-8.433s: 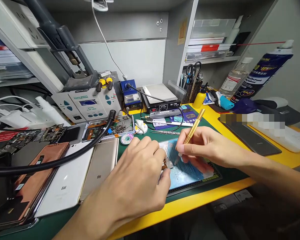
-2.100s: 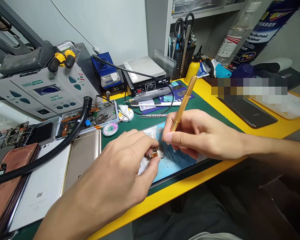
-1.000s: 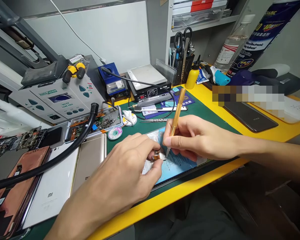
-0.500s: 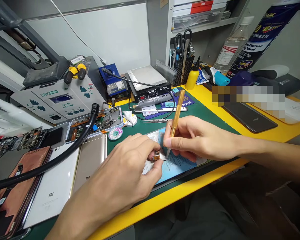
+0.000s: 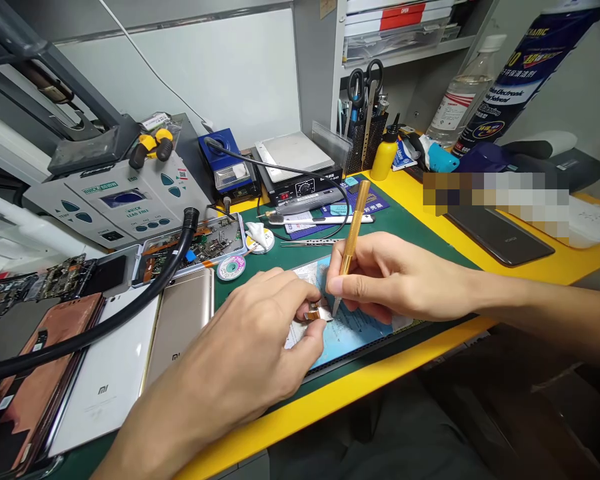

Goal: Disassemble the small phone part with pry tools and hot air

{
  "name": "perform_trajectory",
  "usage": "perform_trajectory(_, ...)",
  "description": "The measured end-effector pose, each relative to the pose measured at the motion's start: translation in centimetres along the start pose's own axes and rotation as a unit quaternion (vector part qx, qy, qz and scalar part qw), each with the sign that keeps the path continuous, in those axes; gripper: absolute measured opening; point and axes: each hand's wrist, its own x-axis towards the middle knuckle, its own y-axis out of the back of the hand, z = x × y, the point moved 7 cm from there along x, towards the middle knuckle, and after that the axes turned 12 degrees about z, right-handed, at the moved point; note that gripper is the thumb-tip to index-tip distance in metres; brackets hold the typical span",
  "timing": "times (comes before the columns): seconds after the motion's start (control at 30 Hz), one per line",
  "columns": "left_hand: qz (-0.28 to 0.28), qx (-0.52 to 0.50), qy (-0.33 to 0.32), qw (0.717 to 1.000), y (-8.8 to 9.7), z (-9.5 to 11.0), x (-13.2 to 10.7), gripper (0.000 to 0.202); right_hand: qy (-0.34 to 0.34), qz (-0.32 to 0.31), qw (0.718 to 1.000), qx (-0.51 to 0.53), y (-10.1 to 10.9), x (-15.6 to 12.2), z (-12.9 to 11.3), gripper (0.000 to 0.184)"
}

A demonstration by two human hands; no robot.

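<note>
My left hand pinches a small metal part with an orange flex strip and presses it against a light blue work mat near the desk's front edge. My right hand grips a gold-handled craft knife like a pen, handle tilted up and away. The blade tip touches the small part just right of my left thumb. Both hands rest on the mat, fingers closed.
Several phone back covers lie stacked at the left under a black hose. A rework station, a tray of boards, a heating plate, tweezers, a tool cup and bottles crowd the back. A dark phone lies right.
Over the last second the hands stay almost still on the small part. Compared with earlier frames, the knife handle stands more upright and the view has shifted a little.
</note>
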Motion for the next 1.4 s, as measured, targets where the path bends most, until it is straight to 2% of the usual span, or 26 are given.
perform_trajectory(0.27,-0.008,-0.002,0.008,1.0,-0.18,-0.03,-0.01,0.011,-0.013,0.004,1.0,0.005,0.13,-0.01,-0.07,0.016)
perform_trajectory(0.47,-0.005,-0.003,0.007,1.0,0.0,-0.01,-0.09,0.011,-0.017,0.034,0.999,0.008,0.52,0.23,-0.01,0.019)
perform_trajectory(0.63,-0.015,-0.002,0.01,1.0,-0.13,-0.02,-0.03,0.011,-0.016,0.015,1.0,-0.015,0.25,0.17,-0.15,0.017)
perform_trajectory(0.77,-0.014,-0.001,0.015,1.0,-0.21,-0.09,-0.05,0.011,-0.015,0.034,0.999,-0.018,0.51,0.17,-0.15,0.017)
perform_trajectory(1.4,-0.016,-0.003,0.014,1.0,-0.26,-0.25,-0.25,0.009,-0.023,0.016,1.0,-0.006,0.2,0.12,-0.04,0.018)
